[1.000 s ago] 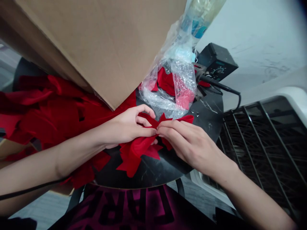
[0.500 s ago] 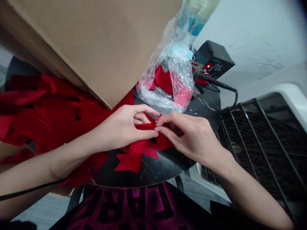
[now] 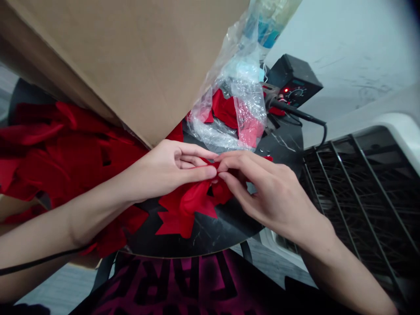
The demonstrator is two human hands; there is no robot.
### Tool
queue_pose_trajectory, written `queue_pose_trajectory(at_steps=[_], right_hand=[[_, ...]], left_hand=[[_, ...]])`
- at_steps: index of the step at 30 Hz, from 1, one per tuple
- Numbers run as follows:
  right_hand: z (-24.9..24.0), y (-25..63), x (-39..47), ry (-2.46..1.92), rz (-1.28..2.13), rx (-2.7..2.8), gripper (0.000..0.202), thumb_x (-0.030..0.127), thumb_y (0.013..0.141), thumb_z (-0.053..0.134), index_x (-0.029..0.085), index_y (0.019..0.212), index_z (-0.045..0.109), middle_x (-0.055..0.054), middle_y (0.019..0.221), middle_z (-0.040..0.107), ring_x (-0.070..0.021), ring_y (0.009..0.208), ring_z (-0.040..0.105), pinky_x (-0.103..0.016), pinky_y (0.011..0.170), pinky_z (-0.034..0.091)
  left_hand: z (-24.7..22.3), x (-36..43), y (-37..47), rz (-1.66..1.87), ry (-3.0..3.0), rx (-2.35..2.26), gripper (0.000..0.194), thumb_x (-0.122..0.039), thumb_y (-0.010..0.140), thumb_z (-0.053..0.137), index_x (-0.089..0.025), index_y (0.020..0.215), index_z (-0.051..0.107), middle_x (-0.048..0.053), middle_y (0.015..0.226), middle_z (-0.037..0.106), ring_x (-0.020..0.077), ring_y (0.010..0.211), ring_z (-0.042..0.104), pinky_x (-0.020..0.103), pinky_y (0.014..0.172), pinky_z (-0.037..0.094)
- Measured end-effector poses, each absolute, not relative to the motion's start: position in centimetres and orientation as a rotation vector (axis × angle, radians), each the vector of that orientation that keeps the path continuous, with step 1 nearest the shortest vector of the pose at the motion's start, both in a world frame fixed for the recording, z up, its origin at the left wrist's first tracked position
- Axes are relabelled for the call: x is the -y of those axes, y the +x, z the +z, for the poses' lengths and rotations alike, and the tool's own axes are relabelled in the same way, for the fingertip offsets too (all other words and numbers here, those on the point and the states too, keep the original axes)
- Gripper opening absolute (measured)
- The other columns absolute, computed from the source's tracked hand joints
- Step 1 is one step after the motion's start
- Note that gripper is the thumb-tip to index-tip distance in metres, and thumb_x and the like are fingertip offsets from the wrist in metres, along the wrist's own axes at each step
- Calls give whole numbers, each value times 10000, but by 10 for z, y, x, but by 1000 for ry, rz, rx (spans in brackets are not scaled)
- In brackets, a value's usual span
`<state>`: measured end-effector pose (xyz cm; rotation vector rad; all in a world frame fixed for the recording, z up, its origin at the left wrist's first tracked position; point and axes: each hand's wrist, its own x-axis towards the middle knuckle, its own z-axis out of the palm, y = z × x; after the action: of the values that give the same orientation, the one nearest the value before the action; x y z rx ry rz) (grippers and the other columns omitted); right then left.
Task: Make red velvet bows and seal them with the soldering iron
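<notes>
Just above the dark round table (image 3: 226,232), my left hand (image 3: 177,168) pinches a red ribbon piece (image 3: 195,197) between thumb and fingers. My right hand (image 3: 262,183) meets it at the same spot, its thumb and forefinger closed on the gathered part of that ribbon. The exact fold between the fingertips is mostly hidden. Notched ribbon ends (image 3: 177,223) hang or lie below the hands on the tabletop. To the left of my left hand spreads a large heap of red ribbon pieces (image 3: 75,153).
A big cardboard box (image 3: 141,65) stands over the table's back left. Behind my hands lies a clear plastic bag (image 3: 252,100) with red pieces in it. A black control unit with a red light (image 3: 297,81) and a corded tool (image 3: 295,112) stand right, near a white-framed fan (image 3: 354,183).
My left thumb has pressed down nearer the forefinger, and the ribbon beneath it has shifted and bunched. My right hand has moved slightly to the right.
</notes>
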<state>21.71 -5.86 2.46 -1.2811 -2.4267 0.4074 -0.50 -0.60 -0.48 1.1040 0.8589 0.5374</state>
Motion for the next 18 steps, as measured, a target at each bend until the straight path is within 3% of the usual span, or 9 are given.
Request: queue_pose_trajectory(at_steps=[4, 8, 13, 18], right_hand=[[24, 221, 61, -1211, 276, 2470, 130, 158, 1053, 548, 193, 1144, 634, -64, 1296, 738, -176, 1034, 759, -288, 849, 595], [19, 223, 63, -1248, 384, 2385, 173, 244, 987, 694, 233, 1149, 634, -68, 1364, 717, -189, 1063, 764, -283, 807, 628], [13, 220, 64, -1152, 235, 2356, 124, 141, 998, 653, 234, 1079, 673, -62, 1374, 728, -180, 1066, 773, -291, 851, 638], [18, 217, 68, -960, -96, 2415, 194, 52, 968, 651, 192, 1090, 707, -114, 1322, 757, -174, 842, 769, -313, 675, 617]], left_hand=[[-3, 9, -1, 551, 899, -906, 301, -291, 820, 888, -221, 1110, 844, 50, 911, 855, 221, 901, 824, 255, 841, 653], [-7, 10, 1, 562, 886, -936, 370, -303, 793, 910, -216, 1144, 835, 61, 891, 852, 226, 840, 820, 266, 774, 658], [-11, 8, 1, 567, 850, -911, 325, -285, 819, 891, -224, 1132, 828, 48, 889, 852, 215, 858, 821, 258, 778, 657], [-7, 7, 2, 561, 793, -943, 233, -292, 846, 872, -217, 1061, 823, 46, 869, 851, 176, 782, 805, 217, 713, 637]])
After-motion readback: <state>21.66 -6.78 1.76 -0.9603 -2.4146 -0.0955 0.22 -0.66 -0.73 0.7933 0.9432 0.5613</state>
